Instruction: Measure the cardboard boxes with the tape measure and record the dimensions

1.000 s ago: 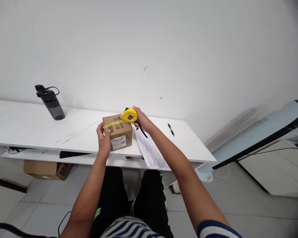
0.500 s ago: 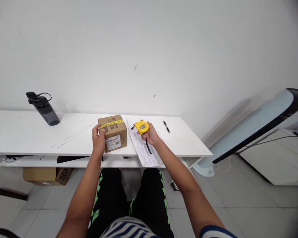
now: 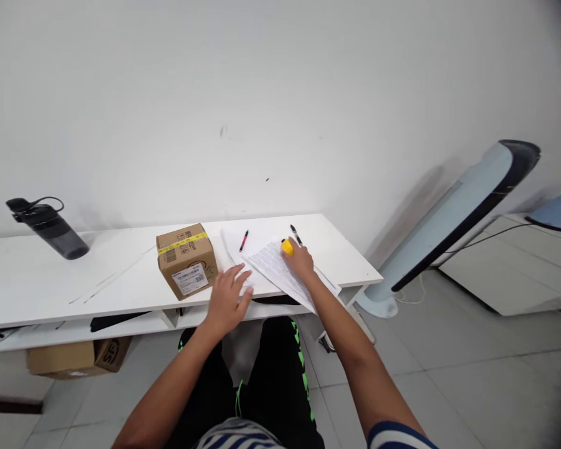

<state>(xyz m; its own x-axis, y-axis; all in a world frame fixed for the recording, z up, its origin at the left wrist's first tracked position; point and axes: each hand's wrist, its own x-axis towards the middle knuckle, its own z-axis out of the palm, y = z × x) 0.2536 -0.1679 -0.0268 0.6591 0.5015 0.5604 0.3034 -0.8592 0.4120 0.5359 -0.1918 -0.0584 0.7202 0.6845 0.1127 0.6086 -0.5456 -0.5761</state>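
Note:
My right hand [image 3: 302, 259] is closed round a yellow tape measure [image 3: 287, 247], over the sheets of written paper [image 3: 273, 265] on the white table. Fingers spread, my left hand [image 3: 229, 296] is at the table's front edge, by the left end of the papers and just right of a cardboard box [image 3: 186, 259]. Yellow tape runs across the top of the box, and a white label is on its front. A red pen [image 3: 244, 241] lies on the paper at the back. Behind my right hand is a black pen [image 3: 296, 235].
A dark water bottle [image 3: 56, 232] stands on the left of the white table [image 3: 107, 265]. Below the table is a shelf, with another cardboard box [image 3: 68, 358] on the floor. A tall pale blue appliance [image 3: 442, 227] stands to the right.
My left hand has let go of the box and moved right to the papers. My right hand has lowered the tape measure onto the papers, which now lie fanned apart. The view has shifted.

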